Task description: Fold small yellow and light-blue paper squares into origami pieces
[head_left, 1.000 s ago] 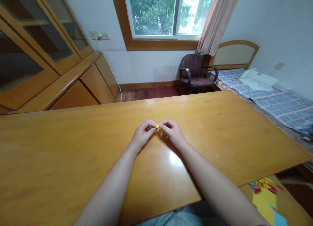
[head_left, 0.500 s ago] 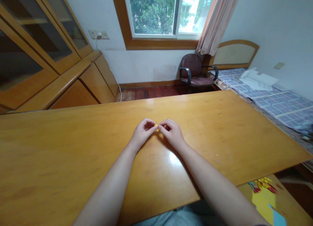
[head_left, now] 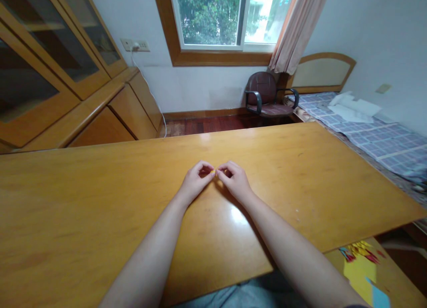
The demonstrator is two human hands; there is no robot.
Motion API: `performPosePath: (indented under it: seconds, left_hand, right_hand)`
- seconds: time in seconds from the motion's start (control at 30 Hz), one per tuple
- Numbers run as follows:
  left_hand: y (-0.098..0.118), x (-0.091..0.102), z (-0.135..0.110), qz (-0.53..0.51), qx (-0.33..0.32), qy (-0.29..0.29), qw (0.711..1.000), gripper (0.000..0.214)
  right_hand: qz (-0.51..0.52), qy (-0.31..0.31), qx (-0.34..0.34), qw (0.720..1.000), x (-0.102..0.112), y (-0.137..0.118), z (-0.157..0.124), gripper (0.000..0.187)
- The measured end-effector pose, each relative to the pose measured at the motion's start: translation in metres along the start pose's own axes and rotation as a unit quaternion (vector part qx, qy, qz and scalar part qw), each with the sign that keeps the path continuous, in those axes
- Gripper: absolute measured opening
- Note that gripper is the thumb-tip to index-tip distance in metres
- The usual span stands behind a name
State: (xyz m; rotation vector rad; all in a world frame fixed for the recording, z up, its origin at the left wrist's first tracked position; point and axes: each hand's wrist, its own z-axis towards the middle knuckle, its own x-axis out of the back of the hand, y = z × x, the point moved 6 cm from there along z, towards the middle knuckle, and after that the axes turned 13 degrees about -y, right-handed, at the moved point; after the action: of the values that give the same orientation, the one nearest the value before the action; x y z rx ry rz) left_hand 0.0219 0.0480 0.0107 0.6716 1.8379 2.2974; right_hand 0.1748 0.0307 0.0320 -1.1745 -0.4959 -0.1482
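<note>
Over the middle of the wooden table, my left hand and my right hand meet fingertip to fingertip. Pinched between them is a small yellow piece that looks like folded paper. The thumb and forefinger of each hand are closed on it, and they cover most of it. Its exact shape is too small to make out. Both forearms reach forward from the near edge.
On a lower surface at the bottom right lie yellow paper, a blue sheet and several small red and yellow folded pieces. Beyond the table stand an armchair, a bed and a glass-doored cabinet.
The yellow piece shows less between the fingertips now; its lower tip no longer sticks out below them. Both hands stay in nearly the same place.
</note>
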Motion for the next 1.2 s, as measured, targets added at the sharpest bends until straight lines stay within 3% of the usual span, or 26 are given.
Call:
performPosePath:
  seconds: [0.73, 1.03, 1.2]
  left_hand:
    - [0.013, 0.005, -0.005, 0.082, -0.023, 0.045, 0.995, 0.013]
    - [0.002, 0.008, -0.004, 0.011, -0.015, 0.081, 0.997, 0.028]
    - [0.008, 0.011, -0.005, 0.038, -0.013, 0.087, 0.995, 0.026]
  right_hand:
    - [0.097, 0.005, -0.039, 0.995, -0.002, 0.013, 0.001, 0.016]
    - [0.091, 0.015, -0.027, 0.995, 0.001, 0.011, 0.001, 0.017]
    - [0.076, 0.004, -0.019, 0.997, 0.001, 0.008, 0.002, 0.013]
